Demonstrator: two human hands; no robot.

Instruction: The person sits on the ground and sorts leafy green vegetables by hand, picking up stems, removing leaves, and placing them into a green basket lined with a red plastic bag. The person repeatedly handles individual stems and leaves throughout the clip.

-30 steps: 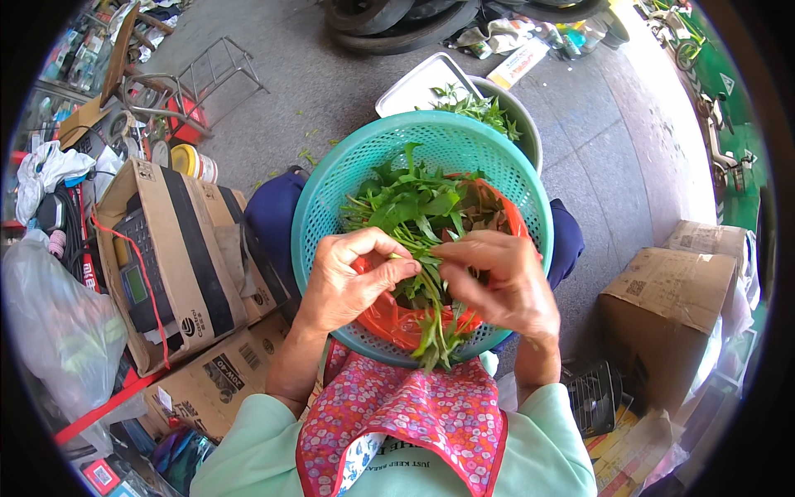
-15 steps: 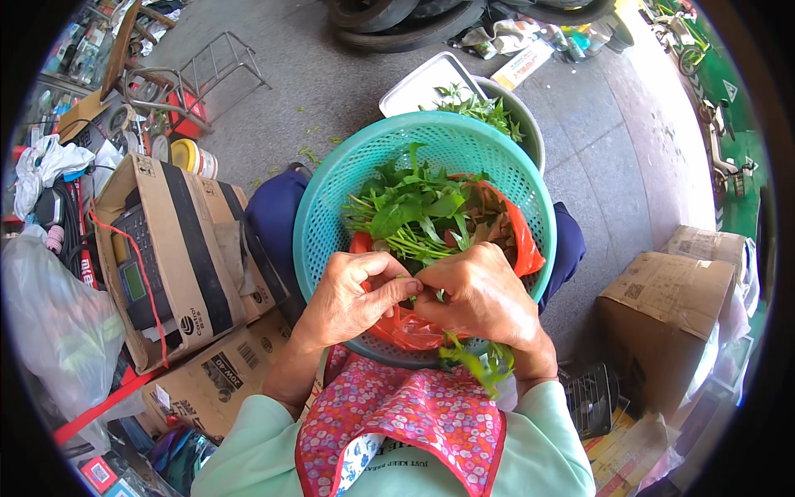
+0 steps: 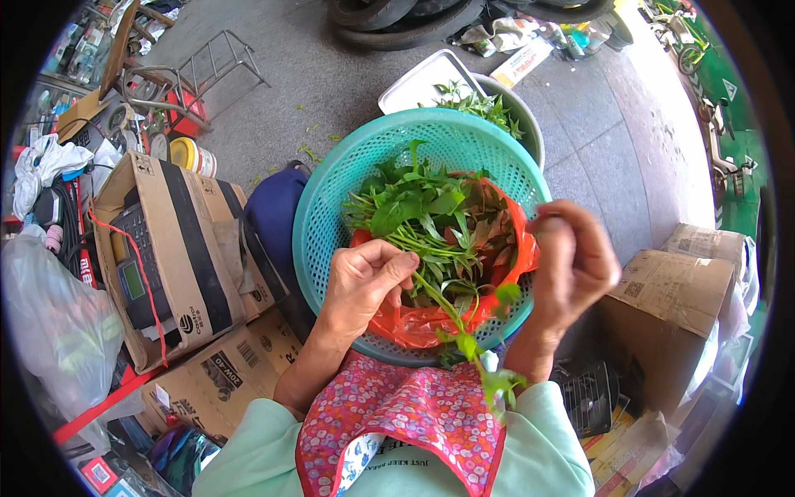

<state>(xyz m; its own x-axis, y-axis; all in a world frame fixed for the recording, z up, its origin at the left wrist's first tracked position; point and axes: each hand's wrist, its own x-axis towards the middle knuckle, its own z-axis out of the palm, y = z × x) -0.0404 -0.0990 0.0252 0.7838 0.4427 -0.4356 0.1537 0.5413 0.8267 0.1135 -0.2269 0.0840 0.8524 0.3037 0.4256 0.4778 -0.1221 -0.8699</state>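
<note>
My left hand [image 3: 364, 290] pinches a green leafy stem [image 3: 447, 306] between thumb and fingers, over the near left part of a turquoise plastic basket [image 3: 331, 157]. From that pinch the stem slants down to the right, its leaves hanging over the basket's near rim. Apart from it, over the right rim, is my right hand [image 3: 575, 261], fingers curled in and blurred; whether something small is in them I cannot make out. Inside the basket, a bunch of leafy greens [image 3: 414, 207] lies partly over an open red plastic bag [image 3: 517, 219] that holds reddish-brown leaves [image 3: 497, 240].
Behind the basket stand a grey basin [image 3: 530, 132] with more greens and a white tray [image 3: 422, 83]. Cardboard boxes flank me, one on the left [image 3: 190, 273], another on the right [image 3: 671, 290]. Black tyres [image 3: 406, 33] lie at the far side; a metal rack [image 3: 224, 66] is at far left.
My right hand has parted from the left and moved right and up, over the basket's rim. The left hand has stayed nearly in place, and the stem it holds now shows more fully.
</note>
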